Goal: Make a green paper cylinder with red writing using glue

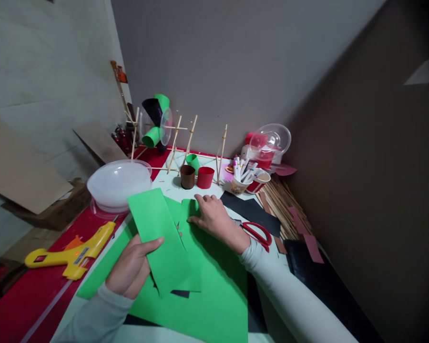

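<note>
Your left hand [130, 267] is closed on a green paper piece [168, 255], thumb flat on its upper face and fingers underneath. The piece is held tilted, its top corner pointing up and away from you, over the middle of the work area. Your right hand [212, 214] reaches further forward, thumb and forefinger at the top edge of a second green piece [186, 206]; you have contact there, but I cannot tell whether the fingers pinch the paper or only rest on it. Beneath both lies a large green sheet [221, 305], with black paper showing past its near edge.

Left side: a yellow glue gun [75, 255] lies on the red table surface [7, 314], nozzle pointing away from you. Beyond it stands a clear plastic bowl [119, 186].

Right side: red-handled scissors [259, 233] sit just beside your right wrist, partly hidden by it. Black paper [252, 214] lies next to them, with a bundle of wooden sticks [289, 202] further right.

Far side: a brown cup [188, 177] and a red cup [205, 178] stand side by side, a green cup [192, 163] behind them. Stick frames rise around these. A cup of markers [240, 185] stands to the right; at back left is an assembly of green and black paper rolls [152, 136].
</note>
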The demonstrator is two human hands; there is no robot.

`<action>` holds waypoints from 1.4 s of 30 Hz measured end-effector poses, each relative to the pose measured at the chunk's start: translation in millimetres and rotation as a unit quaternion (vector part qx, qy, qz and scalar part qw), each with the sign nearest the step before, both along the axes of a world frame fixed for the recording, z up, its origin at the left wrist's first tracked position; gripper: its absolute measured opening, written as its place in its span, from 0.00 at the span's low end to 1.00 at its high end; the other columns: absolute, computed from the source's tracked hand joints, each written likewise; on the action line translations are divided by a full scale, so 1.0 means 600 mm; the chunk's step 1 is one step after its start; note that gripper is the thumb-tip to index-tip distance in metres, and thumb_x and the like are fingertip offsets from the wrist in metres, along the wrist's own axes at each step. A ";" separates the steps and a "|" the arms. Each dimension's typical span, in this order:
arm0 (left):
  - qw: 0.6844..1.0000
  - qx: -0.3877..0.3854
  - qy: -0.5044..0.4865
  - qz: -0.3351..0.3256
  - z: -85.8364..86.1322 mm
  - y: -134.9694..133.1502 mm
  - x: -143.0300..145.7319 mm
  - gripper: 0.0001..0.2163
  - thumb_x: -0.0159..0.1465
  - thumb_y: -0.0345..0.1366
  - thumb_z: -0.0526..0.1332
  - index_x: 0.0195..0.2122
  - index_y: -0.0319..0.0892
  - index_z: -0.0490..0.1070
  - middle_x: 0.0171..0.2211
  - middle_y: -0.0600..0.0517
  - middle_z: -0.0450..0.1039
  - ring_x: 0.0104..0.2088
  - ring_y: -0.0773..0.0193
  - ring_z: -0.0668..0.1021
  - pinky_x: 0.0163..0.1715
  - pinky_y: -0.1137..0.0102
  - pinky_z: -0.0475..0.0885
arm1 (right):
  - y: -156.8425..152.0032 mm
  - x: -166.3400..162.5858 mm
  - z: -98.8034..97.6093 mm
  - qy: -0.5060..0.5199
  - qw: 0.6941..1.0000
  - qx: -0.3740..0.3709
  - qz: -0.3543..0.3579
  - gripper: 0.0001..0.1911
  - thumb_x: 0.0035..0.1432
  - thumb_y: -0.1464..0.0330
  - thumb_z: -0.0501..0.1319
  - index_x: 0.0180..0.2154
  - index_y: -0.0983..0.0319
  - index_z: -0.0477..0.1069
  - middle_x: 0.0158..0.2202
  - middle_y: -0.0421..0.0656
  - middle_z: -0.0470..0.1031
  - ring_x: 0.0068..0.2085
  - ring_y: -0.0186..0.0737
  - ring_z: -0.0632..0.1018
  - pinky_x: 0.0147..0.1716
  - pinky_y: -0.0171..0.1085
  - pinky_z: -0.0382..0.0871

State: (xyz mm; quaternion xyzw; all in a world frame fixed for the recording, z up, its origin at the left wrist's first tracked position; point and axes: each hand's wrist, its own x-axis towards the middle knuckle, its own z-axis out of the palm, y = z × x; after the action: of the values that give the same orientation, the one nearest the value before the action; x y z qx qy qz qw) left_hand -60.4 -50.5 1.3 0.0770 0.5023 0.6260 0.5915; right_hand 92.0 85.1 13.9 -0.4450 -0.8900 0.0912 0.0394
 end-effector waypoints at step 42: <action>0.973 0.168 0.143 -0.066 0.087 0.028 0.068 0.45 0.48 0.35 0.78 0.68 0.54 0.62 0.47 0.50 0.82 0.42 0.52 0.83 0.38 0.69 0.78 | -0.132 0.120 0.043 0.453 0.852 0.218 0.143 0.16 0.70 0.77 0.55 0.47 0.55 0.77 0.56 0.46 0.77 0.57 0.46 0.73 0.54 0.48 0.69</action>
State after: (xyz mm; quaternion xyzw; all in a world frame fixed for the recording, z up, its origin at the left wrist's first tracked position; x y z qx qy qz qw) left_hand -19.9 -33.4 53.2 0.2976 0.4630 0.6435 0.5320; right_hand 164.1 6.2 39.5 -0.2019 -0.8244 0.0909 0.5209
